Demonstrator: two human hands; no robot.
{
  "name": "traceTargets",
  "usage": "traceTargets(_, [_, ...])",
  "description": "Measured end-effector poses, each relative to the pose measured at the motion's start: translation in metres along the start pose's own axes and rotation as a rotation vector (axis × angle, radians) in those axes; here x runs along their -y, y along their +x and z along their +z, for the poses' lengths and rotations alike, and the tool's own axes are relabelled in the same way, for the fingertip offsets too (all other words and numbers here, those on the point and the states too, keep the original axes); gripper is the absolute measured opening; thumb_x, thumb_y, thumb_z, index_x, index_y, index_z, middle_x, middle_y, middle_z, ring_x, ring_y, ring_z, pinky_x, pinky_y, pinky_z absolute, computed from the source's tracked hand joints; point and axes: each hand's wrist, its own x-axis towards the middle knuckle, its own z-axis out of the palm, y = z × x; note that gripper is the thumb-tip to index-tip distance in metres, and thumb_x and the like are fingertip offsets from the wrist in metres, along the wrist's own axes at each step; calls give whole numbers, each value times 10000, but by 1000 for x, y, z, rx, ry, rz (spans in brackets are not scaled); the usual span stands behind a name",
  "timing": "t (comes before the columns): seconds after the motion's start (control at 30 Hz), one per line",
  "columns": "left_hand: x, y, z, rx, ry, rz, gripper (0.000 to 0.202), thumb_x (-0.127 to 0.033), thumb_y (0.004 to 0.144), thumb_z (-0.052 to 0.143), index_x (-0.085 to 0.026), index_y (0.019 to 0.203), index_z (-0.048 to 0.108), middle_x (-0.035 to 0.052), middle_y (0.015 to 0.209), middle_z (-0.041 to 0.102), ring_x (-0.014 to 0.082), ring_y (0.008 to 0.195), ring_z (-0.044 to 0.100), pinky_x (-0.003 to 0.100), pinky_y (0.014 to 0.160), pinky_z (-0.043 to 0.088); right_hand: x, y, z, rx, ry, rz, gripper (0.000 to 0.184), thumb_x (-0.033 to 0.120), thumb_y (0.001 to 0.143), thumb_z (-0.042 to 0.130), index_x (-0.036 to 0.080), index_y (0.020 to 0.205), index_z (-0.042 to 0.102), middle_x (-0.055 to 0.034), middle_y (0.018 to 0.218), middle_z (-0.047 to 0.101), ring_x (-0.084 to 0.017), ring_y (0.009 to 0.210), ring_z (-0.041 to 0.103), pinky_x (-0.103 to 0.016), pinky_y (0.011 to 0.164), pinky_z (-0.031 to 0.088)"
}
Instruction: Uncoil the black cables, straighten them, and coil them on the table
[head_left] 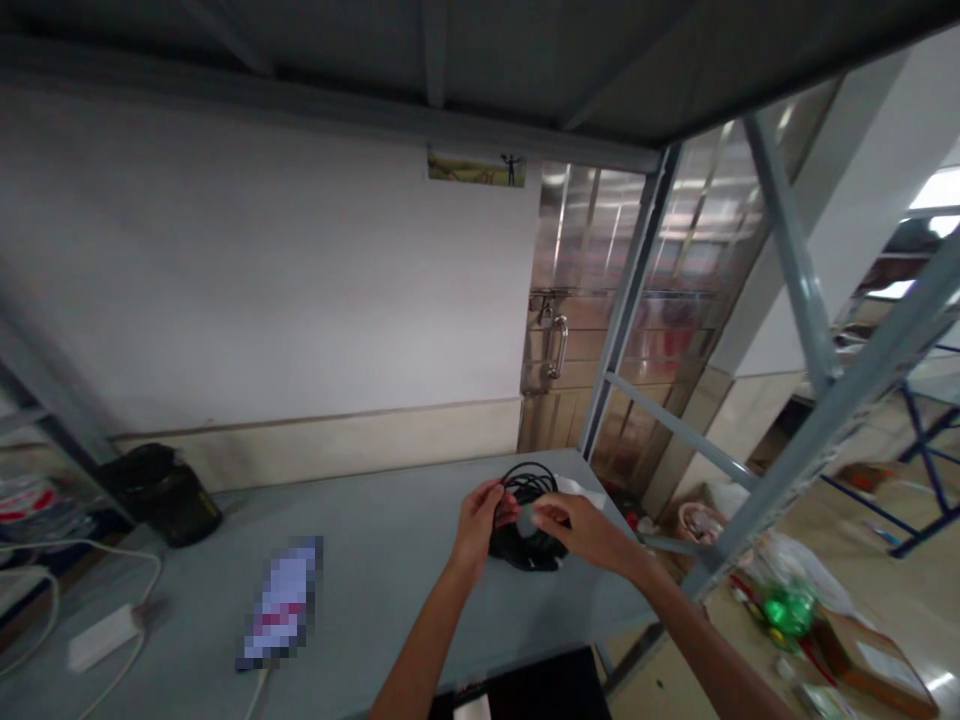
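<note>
Head view: black cable (525,488) already wound into loose coil, at far right corner of surface (375,560), resting or barely lifted, can't tell. Left hand (480,520) fingers pinched on coil's left side. Right hand (581,532) fingers closed on small pale bit (528,519) at coil's middle. Winding looks done, securing not finished imo. Black bin (161,492) well off left.

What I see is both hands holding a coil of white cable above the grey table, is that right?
Not quite: the cable is black, not white. The head view shows the left hand and the right hand both holding the coil above the grey table.
</note>
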Motion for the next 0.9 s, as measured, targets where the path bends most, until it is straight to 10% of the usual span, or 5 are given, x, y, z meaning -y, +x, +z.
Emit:
traceTargets(0.4, [62,11,-41,-148,268,144,719,-825,909,717,-175,1214,750,149,1091,816,291,935,816,445,774,706,-77,17,52,-193,-177,113,462,277,936,716,230,1395,709,-189,1570,619,-403,1547,528,-619,1315,414])
traceTargets(0.67, [51,6,-42,42,919,479,418,-307,988,750,-250,1401,745,160,1514,682,375,1479,580,673,1280,442,-86,22,54,-181,-8,171,256,279,1013,558,239,1182,746,-153,1221,794,-339,1171,770,-551,1124,588])
traceTargets(0.9, [26,26,-2,312,1175,623,652,-37,918,636,-275,1524,675,134,1534,702,329,1515,569,607,1312,394,-49,24,28,-116,246,103,343,560,1111,563,262,1191,714,-62,997,807,-254,890,783,-439,921,659])
